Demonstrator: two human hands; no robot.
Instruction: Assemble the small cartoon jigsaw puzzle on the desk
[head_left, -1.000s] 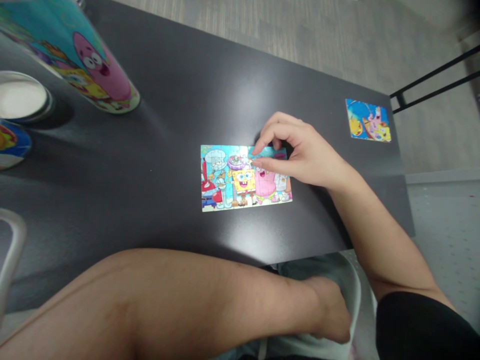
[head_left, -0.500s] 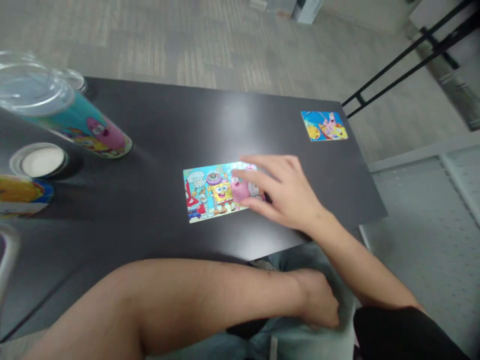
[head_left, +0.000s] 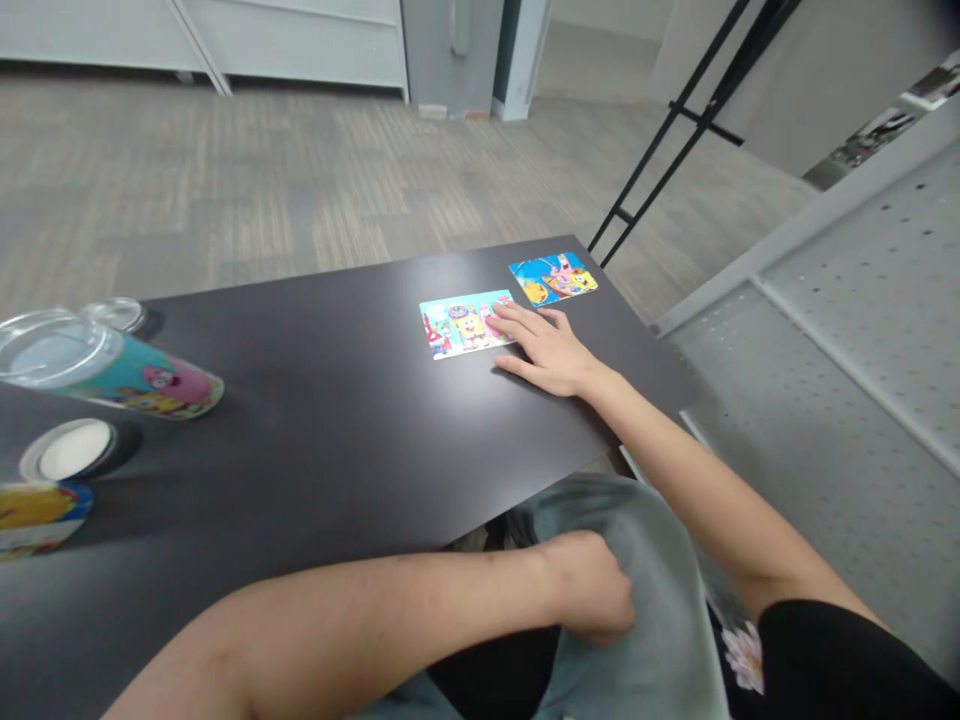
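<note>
My right hand [head_left: 544, 347] lies flat on the dark table with its fingers spread. Its fingertips rest on the right end of a picture card [head_left: 466, 328] with bright cartoon figures on light blue, covering part of it. Just beyond, close to that card's upper right corner, lies a second cartoon card [head_left: 553, 280] with a deeper blue ground. On my lap, below the table edge, my left hand [head_left: 591, 588] is curled into a fist with its fingers mostly tucked out of sight; nothing shows in it.
At the left of the dark table [head_left: 322, 400] stands a clear-topped cartoon cylinder [head_left: 150, 375]. Around it are a small clear lid-like piece [head_left: 116, 315], a round container with a white top [head_left: 75, 450] and a cartoon-printed can [head_left: 41, 515]. A perforated panel [head_left: 825, 400] borders the right.
My right hand and the light blue card have slid away from me and rightward, up close to the second card. The view has tilted up. My left fist stays on my lap.
</note>
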